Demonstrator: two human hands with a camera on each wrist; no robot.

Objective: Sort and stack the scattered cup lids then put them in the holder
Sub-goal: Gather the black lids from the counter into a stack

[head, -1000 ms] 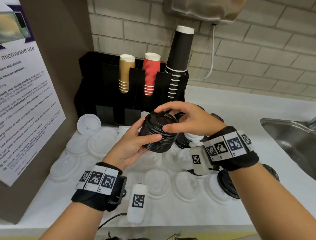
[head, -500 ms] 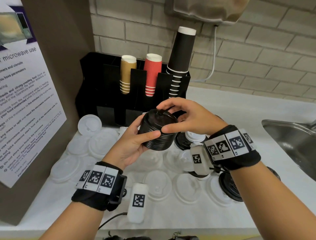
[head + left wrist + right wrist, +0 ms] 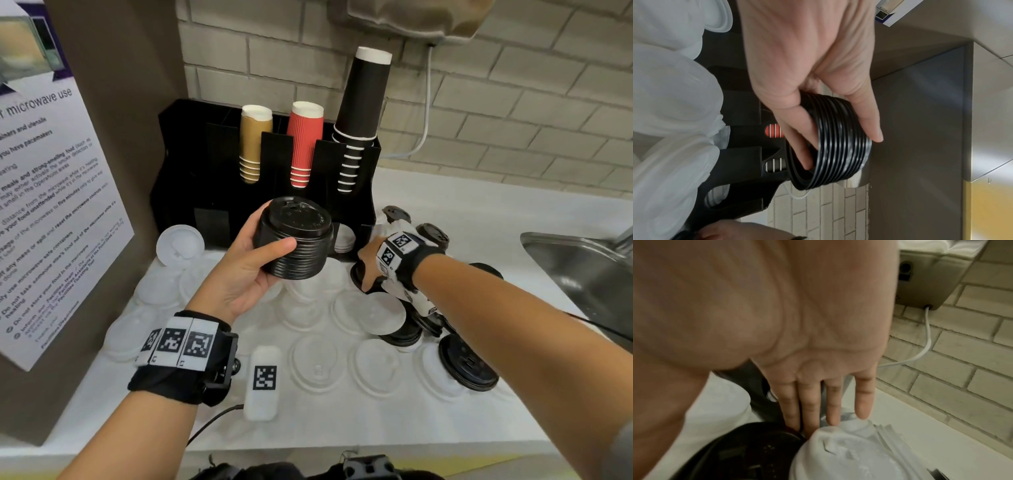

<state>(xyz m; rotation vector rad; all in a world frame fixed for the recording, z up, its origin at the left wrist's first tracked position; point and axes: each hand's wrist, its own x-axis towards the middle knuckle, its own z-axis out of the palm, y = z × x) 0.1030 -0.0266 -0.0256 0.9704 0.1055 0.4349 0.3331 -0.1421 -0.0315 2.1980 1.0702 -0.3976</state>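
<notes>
We keep the stack of black lids (image 3: 294, 240) gripped in our left hand (image 3: 246, 270) above the bench (image 3: 462, 219), just in front of the holder (image 3: 178, 161), w/ thumb across its ribs so it stays nested, while our right hand (image 3: 818, 369), fingers straight & holding nothing, reaches right for a loose black lid (image 3: 748, 454).

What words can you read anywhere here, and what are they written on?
"microwave use": heading on the white and purple paper notice on the left wall.
Smaller lines on that notice: mostly too blurred; only bits such as "meals and strong-smelling food" and "five minutes" show.
Embossed marks on the stack of black plastic cup lids that the left hand holds: too small to read.
Black-and-white square codes on the wristbands: patterns, not words.
</notes>
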